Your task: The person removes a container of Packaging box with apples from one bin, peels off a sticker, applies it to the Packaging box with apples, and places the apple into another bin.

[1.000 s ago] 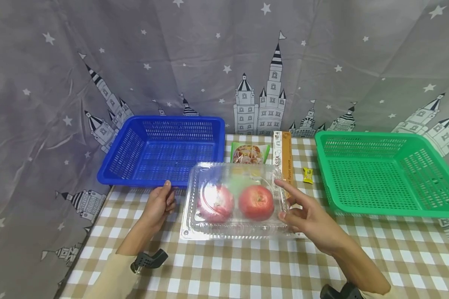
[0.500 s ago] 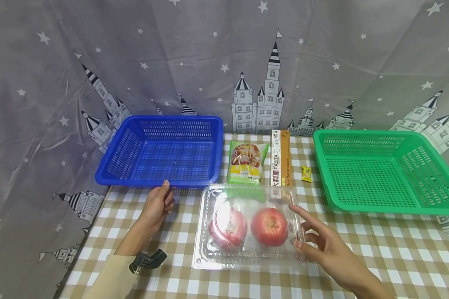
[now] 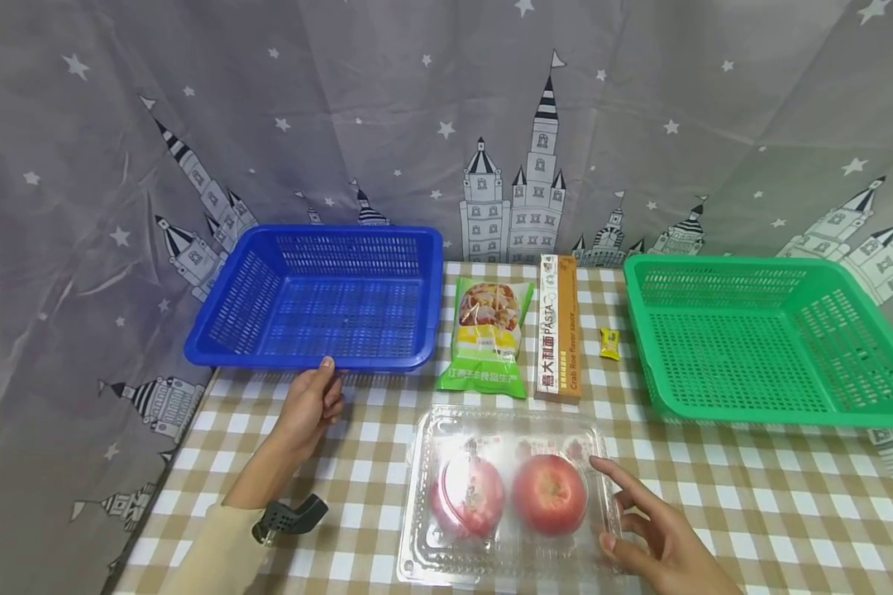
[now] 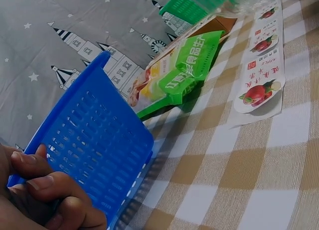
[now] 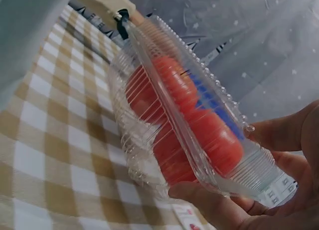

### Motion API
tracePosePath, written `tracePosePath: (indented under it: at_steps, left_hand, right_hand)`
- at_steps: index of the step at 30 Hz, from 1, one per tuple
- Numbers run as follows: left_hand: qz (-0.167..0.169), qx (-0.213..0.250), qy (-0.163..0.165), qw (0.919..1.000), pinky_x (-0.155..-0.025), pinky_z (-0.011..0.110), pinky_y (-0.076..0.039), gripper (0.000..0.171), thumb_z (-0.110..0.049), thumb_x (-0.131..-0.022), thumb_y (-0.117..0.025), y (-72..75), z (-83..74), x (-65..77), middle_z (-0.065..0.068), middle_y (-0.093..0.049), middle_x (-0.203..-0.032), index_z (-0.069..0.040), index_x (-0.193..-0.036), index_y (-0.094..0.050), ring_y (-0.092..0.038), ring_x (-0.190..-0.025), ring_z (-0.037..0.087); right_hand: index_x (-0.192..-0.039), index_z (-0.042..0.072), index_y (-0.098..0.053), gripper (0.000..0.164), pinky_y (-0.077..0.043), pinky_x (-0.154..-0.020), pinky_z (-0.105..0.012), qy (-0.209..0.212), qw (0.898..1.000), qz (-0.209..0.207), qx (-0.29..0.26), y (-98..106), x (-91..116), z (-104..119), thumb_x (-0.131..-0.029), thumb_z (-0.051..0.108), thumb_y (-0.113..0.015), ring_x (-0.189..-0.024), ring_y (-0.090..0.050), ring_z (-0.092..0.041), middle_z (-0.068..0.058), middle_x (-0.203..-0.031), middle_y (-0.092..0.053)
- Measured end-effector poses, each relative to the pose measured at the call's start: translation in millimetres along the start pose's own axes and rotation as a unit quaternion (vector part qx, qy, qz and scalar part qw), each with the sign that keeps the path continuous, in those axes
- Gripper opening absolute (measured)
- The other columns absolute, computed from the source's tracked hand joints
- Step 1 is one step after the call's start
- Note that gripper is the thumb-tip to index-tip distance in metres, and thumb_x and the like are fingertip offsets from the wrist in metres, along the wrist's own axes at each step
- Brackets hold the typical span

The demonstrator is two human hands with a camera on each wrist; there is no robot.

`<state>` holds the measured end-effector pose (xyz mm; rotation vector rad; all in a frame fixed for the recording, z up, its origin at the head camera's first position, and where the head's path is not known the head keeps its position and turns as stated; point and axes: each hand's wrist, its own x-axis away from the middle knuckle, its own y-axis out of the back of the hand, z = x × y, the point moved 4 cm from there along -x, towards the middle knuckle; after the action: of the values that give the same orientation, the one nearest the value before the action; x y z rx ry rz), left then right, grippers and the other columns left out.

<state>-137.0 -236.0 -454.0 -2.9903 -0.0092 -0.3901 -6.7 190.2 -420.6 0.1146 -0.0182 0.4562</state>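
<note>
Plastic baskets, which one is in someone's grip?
The blue rectangular plastic basket: the left hand's grip holds its near rim, while no grip touches the green rectangular plastic basket.

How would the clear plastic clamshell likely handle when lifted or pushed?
The clear plastic clamshell would probably flex if squeezed; its ribbed walls look thin. The two apples may shift or roll inside, being round with space around them. Since the right hand holds just one end, the other might dip.

A castle-print curtain (image 3: pixel 387 83) and checked tablecloth (image 3: pixel 360 496) suggest a staged set.
</note>
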Motion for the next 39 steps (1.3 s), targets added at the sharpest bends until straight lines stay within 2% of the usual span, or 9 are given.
tracePosePath:
  at_steps: [7, 10, 12, 15, 17, 22, 24, 27, 39]
  left_hand:
    - [0.0, 0.096, 0.031, 0.9949, -0.047, 0.019, -0.026, 0.039, -0.042, -0.106, -0.035, -4.5, 3.9, 2.0, -0.007, -0.033, -0.058, -0.012, -0.084, -0.047, -0.029, -0.049, 0.005]
    - [0.001, 0.124, 0.052, 0.9909, -0.046, 0.018, -0.024, 0.039, -0.047, -0.105, -0.035, -13.7, 8.0, 4.8, -0.007, -0.034, -0.06, -0.012, -0.096, -0.05, -0.028, -0.05, 0.005]
    - [0.001, 0.088, 0.055, 0.9946, -0.045, 0.017, -0.023, 0.042, -0.049, -0.104, -0.035, -21.5, 13.5, 5.0, -0.006, -0.035, -0.061, -0.01, -0.099, -0.05, -0.028, -0.049, 0.006]
    - [0.026, -0.086, 0.013, 0.9958, -0.044, 0.018, -0.03, 0.031, -0.036, -0.104, -0.049, -36.2, 22.2, 5.9, -0.002, -0.044, -0.065, -0.006, -0.101, -0.057, -0.036, -0.05, 0.007]
    - [0.06, -0.259, -0.056, 0.9624, -0.048, 0.021, -0.037, 0.021, -0.028, -0.098, -0.062, -47.5, 26.9, 8.1, -0.002, -0.051, -0.07, -0.007, -0.102, -0.062, -0.044, -0.054, 0.008]
    - [0.091, -0.529, -0.247, 0.8067, -0.065, 0.03, -0.046, 0.036, -0.018, -0.071, -0.08, -70.3, 35.0, 19.1, -0.007, -0.059, -0.089, -0.017, -0.106, -0.069, -0.054, -0.077, 0.011]
    - [0.093, -0.557, -0.267, 0.7811, -0.066, 0.031, -0.047, 0.042, -0.015, -0.065, -0.08, -74.2, 38.6, 21.0, -0.008, -0.058, -0.093, -0.019, -0.106, -0.07, -0.054, -0.084, 0.012]
    - [0.096, -0.568, -0.263, 0.7741, -0.066, 0.03, -0.049, 0.043, -0.01, -0.063, -0.078, -76.8, 42.9, 21.4, -0.009, -0.056, -0.093, -0.02, -0.104, -0.071, -0.054, -0.088, 0.011]
    - [0.066, -0.555, -0.265, 0.7857, -0.064, 0.033, -0.048, 0.016, -0.005, -0.081, -0.073, -81.8, 42.5, 16.6, -0.006, -0.053, -0.086, -0.017, -0.09, -0.065, -0.053, -0.082, 0.015]
  right_hand:
    - [-0.154, 0.009, -0.028, 0.075, -0.052, -0.065, -0.028, -0.184, 0.982, -0.015, -0.028, -1, 10, -18, -0.091, 0.01, -0.069, -0.086, -0.052, -0.019, -0.017, -0.109, -0.038]
    - [-0.154, 0.014, -0.029, 0.076, -0.056, -0.068, -0.033, -0.2, 0.978, -0.015, -0.06, -2, 14, -25, -0.091, 0.009, -0.069, -0.087, -0.052, -0.021, -0.018, -0.112, -0.033]
    - [-0.154, 0.016, -0.028, 0.078, -0.057, -0.069, -0.037, -0.208, 0.975, -0.02, -0.079, -4, 15, -27, -0.089, 0.008, -0.07, -0.086, -0.054, -0.021, -0.017, -0.112, -0.029]
    - [-0.155, 0.013, -0.026, 0.081, -0.058, -0.069, -0.041, -0.2, 0.975, -0.021, -0.092, -6, 17, -29, -0.088, 0.005, -0.07, -0.086, -0.056, -0.02, -0.017, -0.112, -0.024]
    - [-0.155, 0.015, -0.027, 0.08, -0.058, -0.067, -0.041, -0.207, 0.974, -0.022, -0.095, -8, 18, -31, -0.088, 0.006, -0.07, -0.086, -0.057, -0.02, -0.018, -0.113, -0.024]
    - [-0.153, 0.021, -0.032, 0.076, -0.058, -0.068, -0.043, -0.236, 0.966, -0.02, -0.104, -8, 21, -40, -0.089, 0.008, -0.07, -0.09, -0.059, -0.024, -0.02, -0.117, -0.028]
    - [-0.152, 0.02, -0.033, 0.075, -0.058, -0.069, -0.044, -0.241, 0.965, -0.019, -0.101, -8, 21, -42, -0.088, 0.008, -0.07, -0.092, -0.058, -0.026, -0.021, -0.117, -0.029]
    - [-0.152, 0.019, -0.034, 0.074, -0.058, -0.069, -0.043, -0.243, 0.965, -0.022, -0.098, -9, 21, -43, -0.088, 0.009, -0.071, -0.094, -0.057, -0.027, -0.021, -0.116, -0.031]
    - [-0.154, 0.012, -0.028, 0.078, -0.057, -0.073, -0.045, -0.249, 0.961, -0.024, -0.119, -10, 18, -43, -0.088, 0.007, -0.07, -0.097, -0.054, -0.029, -0.021, -0.116, -0.032]
